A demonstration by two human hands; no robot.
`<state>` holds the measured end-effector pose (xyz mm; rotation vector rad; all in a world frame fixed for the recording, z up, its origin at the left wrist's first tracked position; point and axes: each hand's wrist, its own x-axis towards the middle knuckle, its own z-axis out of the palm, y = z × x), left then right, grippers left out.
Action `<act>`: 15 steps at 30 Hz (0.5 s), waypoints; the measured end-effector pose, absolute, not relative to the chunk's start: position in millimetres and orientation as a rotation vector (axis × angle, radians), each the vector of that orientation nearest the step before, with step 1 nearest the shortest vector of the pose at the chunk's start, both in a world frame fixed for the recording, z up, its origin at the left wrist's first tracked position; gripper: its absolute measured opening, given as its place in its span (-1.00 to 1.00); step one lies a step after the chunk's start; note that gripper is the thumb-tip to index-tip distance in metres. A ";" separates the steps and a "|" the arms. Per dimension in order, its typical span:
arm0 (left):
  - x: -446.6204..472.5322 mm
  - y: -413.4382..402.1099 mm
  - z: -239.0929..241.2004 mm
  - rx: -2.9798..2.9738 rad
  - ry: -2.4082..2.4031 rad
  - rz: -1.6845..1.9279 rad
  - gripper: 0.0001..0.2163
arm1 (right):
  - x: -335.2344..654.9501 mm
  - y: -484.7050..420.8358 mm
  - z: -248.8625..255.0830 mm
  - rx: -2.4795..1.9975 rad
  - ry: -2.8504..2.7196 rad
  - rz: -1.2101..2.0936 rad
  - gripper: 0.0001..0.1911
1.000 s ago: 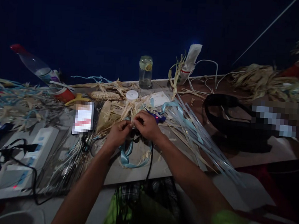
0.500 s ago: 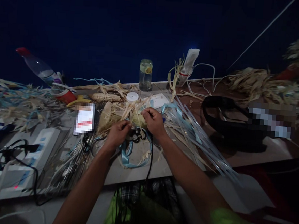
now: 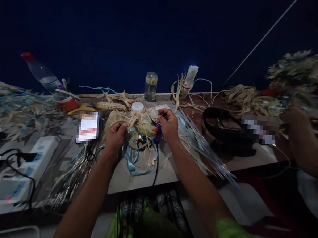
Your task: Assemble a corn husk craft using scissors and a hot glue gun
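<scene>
My left hand (image 3: 116,136) is closed in a pinch at the left of the loose corn husk strips (image 3: 138,117); anything between its fingertips is too small to make out. Further right, my right hand (image 3: 169,125) also pinches, its fingertips curled above a blue and red tool (image 3: 157,129) that looks like a glue gun. What these fingers hold is hidden. A pair of scissors (image 3: 141,142) lies on the table between both hands. Light blue ribbon (image 3: 132,167) loops around below the scissors, close to my wrists.
A lit phone (image 3: 88,128), a power strip (image 3: 37,165) and thin wires lie left. Behind stand a corn cob (image 3: 111,106), a glass jar (image 3: 150,87) and a leaning bottle (image 3: 44,73). Clear sticks (image 3: 206,146) and a black headband (image 3: 226,132) lie right, near another person's hand (image 3: 297,125).
My hands have moved apart, the left one leftward, uncovering the scissors and the blue and red tool. The view has shifted, and another person's arm now shows at the right.
</scene>
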<state>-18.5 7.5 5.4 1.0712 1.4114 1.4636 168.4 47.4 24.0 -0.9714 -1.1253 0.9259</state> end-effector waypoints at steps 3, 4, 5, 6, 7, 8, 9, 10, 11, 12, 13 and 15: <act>-21.8 9.6 6.1 1.085 1.420 1.463 -0.80 | 174.3 39.1 34.9 -0.980 -1.140 0.886 -0.84; -22.6 10.1 6.5 1.101 1.432 1.457 -0.79 | 176.9 36.3 37.9 -0.990 -1.138 0.869 -0.84; -23.1 10.4 7.0 1.122 1.446 1.450 -0.79 | 179.5 33.3 40.4 -1.002 -1.134 0.853 -0.83; -23.3 10.5 7.8 1.142 1.462 1.446 -0.79 | 181.9 30.3 42.4 -1.020 -1.126 0.835 -0.82; -23.1 10.3 8.8 1.160 1.473 1.442 -0.79 | 183.9 27.1 43.9 -1.038 -1.119 0.818 -0.81; -22.7 9.8 9.9 1.171 1.477 1.439 -0.79 | 185.6 23.7 44.9 -1.056 -1.113 0.801 -0.80; -22.3 9.3 11.0 1.180 1.476 1.437 -0.80 | 186.8 20.3 45.6 -1.071 -1.106 0.783 -0.78; -21.9 8.6 12.0 1.187 1.474 1.434 -0.81 | 187.6 16.7 45.8 -1.085 -1.100 0.767 -0.76; -21.7 7.9 12.7 1.196 1.473 1.429 -0.81 | 188.1 13.2 45.7 -1.096 -1.099 0.754 -0.75; -21.8 7.5 12.9 1.211 1.472 1.424 -0.81 | 188.4 9.8 45.3 -1.104 -1.099 0.746 -0.73; -22.1 7.2 12.6 1.229 1.469 1.419 -0.80 | 188.7 6.6 44.5 -1.112 -1.100 0.742 -0.72; -23.1 7.7 10.4 1.266 1.444 1.424 -0.80 | 189.5 1.5 41.9 -1.118 -1.100 0.755 -0.70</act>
